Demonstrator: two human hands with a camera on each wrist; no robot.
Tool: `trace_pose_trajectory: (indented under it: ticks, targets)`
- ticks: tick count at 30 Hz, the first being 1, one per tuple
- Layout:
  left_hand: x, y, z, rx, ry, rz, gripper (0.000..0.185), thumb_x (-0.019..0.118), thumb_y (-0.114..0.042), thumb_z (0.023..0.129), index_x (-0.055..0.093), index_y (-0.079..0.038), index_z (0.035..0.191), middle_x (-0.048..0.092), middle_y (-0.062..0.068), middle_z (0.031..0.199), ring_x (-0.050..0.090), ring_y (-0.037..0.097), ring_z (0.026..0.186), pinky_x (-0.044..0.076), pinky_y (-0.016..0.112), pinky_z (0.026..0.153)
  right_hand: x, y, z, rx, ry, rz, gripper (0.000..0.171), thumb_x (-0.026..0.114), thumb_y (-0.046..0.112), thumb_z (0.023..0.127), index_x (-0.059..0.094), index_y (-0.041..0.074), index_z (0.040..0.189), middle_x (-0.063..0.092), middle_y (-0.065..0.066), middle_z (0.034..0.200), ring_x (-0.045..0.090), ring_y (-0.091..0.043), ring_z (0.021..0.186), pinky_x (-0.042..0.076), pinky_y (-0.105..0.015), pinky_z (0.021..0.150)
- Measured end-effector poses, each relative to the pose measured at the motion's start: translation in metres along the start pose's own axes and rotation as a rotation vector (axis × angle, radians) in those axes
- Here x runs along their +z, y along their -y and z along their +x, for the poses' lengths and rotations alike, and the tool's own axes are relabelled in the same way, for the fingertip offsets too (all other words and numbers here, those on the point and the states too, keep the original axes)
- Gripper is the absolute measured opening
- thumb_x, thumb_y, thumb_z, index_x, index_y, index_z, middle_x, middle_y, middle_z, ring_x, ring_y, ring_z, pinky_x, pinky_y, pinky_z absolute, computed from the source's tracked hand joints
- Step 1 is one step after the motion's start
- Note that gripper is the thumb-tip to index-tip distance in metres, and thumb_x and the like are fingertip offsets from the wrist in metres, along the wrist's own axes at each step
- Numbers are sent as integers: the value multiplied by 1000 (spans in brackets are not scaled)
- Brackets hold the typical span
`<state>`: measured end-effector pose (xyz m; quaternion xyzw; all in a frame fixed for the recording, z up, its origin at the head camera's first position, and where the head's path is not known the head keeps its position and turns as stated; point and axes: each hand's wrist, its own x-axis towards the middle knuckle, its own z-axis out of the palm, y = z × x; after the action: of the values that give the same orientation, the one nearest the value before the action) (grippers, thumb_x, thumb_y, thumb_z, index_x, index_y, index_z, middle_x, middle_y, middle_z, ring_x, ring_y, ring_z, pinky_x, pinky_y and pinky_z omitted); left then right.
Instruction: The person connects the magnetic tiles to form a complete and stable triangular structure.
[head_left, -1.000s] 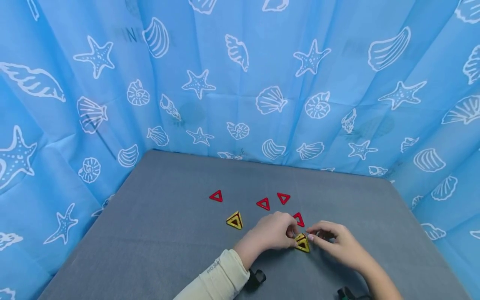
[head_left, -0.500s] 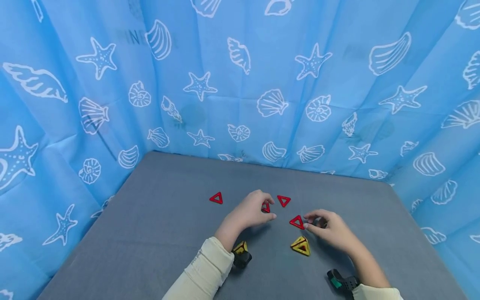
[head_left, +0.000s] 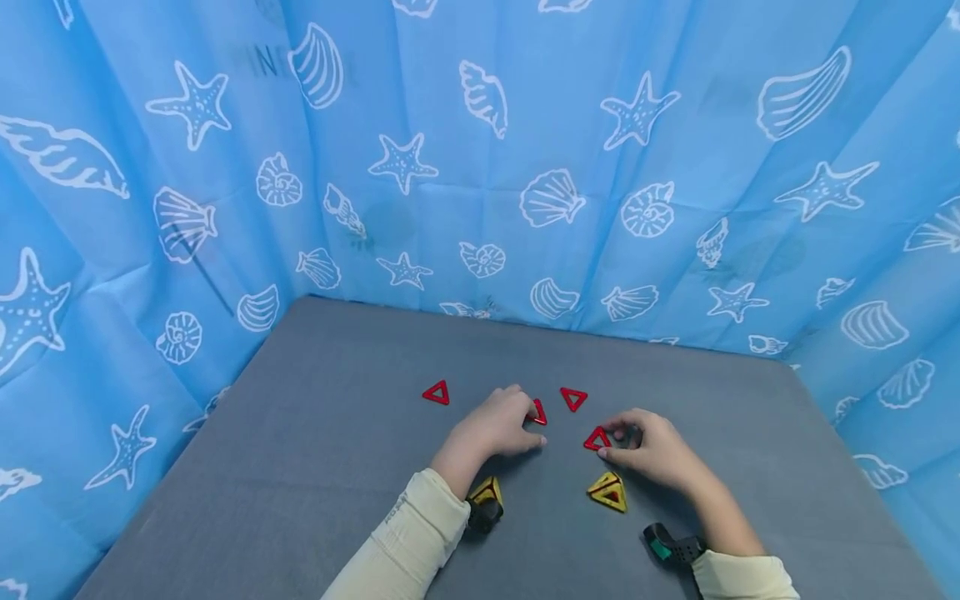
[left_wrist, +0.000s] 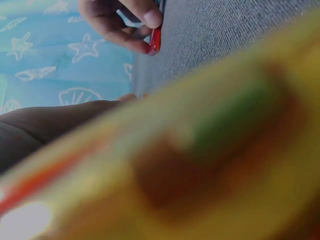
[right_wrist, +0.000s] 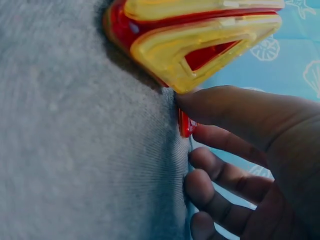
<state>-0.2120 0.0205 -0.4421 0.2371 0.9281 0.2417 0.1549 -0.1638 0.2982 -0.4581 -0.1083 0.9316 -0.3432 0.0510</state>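
My left hand (head_left: 495, 425) curls over a red triangle tile (head_left: 537, 412) at the table's (head_left: 300, 467) centre; whether I grip it, I cannot tell. At three o'clock from it, my right hand (head_left: 648, 450) pinches another red tile (head_left: 596, 439) by its edge. Both look light, stiff, slick plastic. I can read no writing.
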Motion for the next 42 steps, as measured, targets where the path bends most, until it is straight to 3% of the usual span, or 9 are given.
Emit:
trace_pose_trajectory:
  ticks: [5, 9, 14, 19, 31, 42]
  targets:
    - [-2, -1, -1, 29, 11, -40, 16, 82, -28, 96, 75, -13, 95, 63, -2, 96, 56, 14, 83, 49, 30, 71, -2, -2, 0, -70, 24, -2, 31, 84, 17, 92, 77, 7, 121, 69, -6, 104, 54, -7, 74, 48, -26, 63]
    - [-4, -2, -3, 45, 52, -76, 12, 82, -18, 94, 73, -16, 87, 64, -4, 86, 57, 12, 76, 49, 28, 67, -3, -3, 0, -77, 16, 1, 28, 84, 16, 91, 78, 6, 116, 69, -6, 104, 55, -7, 75, 49, -27, 64]
    - [-6, -2, -4, 48, 74, -102, 17, 86, -13, 90, 72, -13, 100, 61, -4, 88, 55, 11, 78, 49, 28, 71, -5, -4, 1, -83, -10, -18, 19, 84, 17, 91, 79, 7, 106, 69, -5, 100, 54, -7, 74, 49, -27, 64]
    - [-5, -2, -2, 9, 52, -73, 32, 86, -17, 91, 71, -11, 118, 60, -3, 84, 56, 12, 75, 48, 28, 71, -4, -1, 4, -103, 22, -15, 19, 83, 16, 91, 79, 7, 108, 69, -5, 101, 54, -7, 73, 49, -26, 64]
    - [0, -3, -1, 2, 48, -29, 18, 85, -14, 91, 74, -11, 104, 62, -3, 80, 57, 12, 72, 48, 28, 69, 10, 13, 18, -145, 92, -13, 20, 83, 16, 92, 78, 8, 109, 70, -4, 99, 58, -5, 75, 51, -26, 65]
    - [-1, -6, -3, -20, 66, -74, 17, 85, -11, 90, 74, -9, 103, 63, -1, 78, 56, 14, 69, 46, 29, 65, 18, 25, 26, -164, 146, -25, 17, 83, 16, 93, 77, 9, 106, 69, -4, 102, 58, -7, 78, 52, -26, 68]
